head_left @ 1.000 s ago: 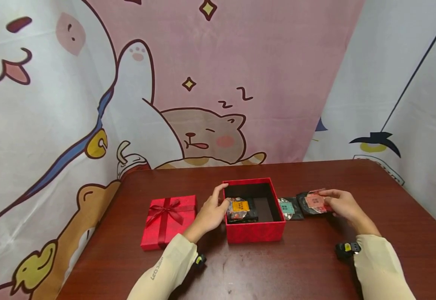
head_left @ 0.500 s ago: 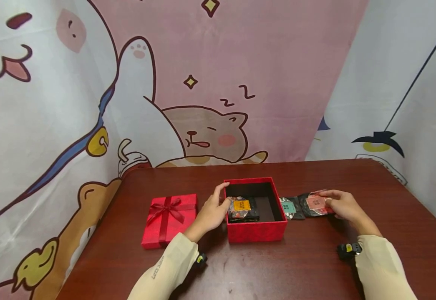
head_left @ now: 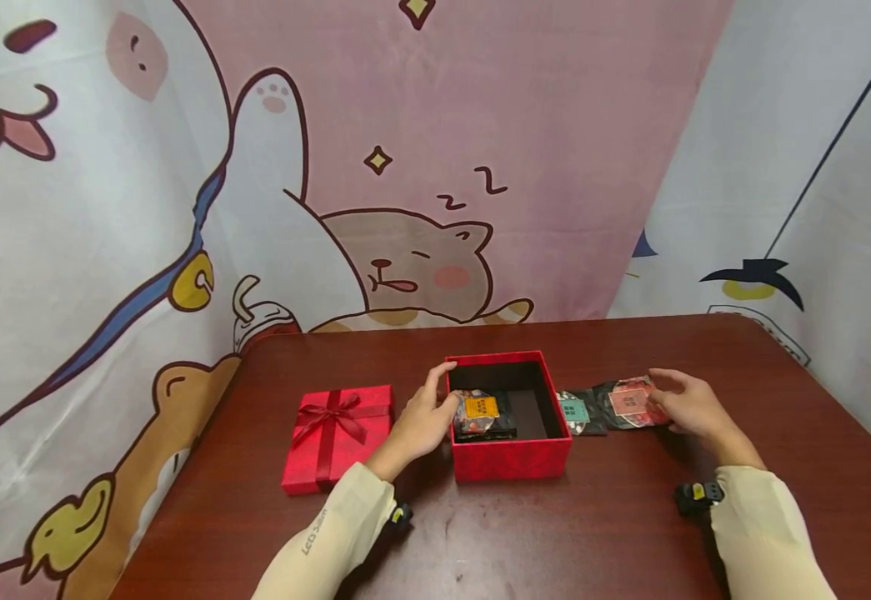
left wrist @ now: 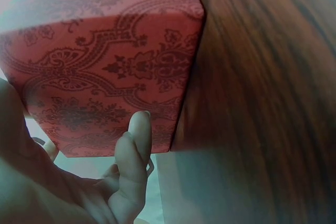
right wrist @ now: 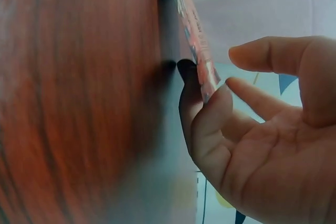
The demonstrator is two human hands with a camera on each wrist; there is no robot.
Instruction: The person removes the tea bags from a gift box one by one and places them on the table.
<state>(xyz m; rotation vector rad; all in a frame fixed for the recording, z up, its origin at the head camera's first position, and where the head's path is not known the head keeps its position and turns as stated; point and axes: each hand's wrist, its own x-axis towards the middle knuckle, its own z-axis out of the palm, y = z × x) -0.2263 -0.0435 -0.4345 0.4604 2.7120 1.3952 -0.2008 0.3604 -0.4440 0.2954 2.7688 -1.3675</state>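
In the head view my left hand (head_left: 422, 425) holds the left wall of an open red gift box (head_left: 510, 461), one digit at the far corner and another over the rim. Its fingers (left wrist: 137, 140) lie against the patterned side in the left wrist view. Inside the box, at the left, is a black packet with an orange label (head_left: 483, 410). To the right, my right hand (head_left: 696, 410) holds the edge of a packet with a red label (head_left: 630, 402), one digit lifted off it. In the right wrist view that packet (right wrist: 195, 40) is tilted above the table.
A packet with a teal label (head_left: 576, 411) lies on the table between box and right hand, partly hidden by the box. The red lid with a ribbon bow (head_left: 339, 437) lies at the left on the brown table (head_left: 525, 542). A cartoon curtain (head_left: 555, 167) hangs behind.
An upper digit of my right hand has lifted away from the red-labelled packet, which lies in about the same place. My left hand and the box hold their positions.
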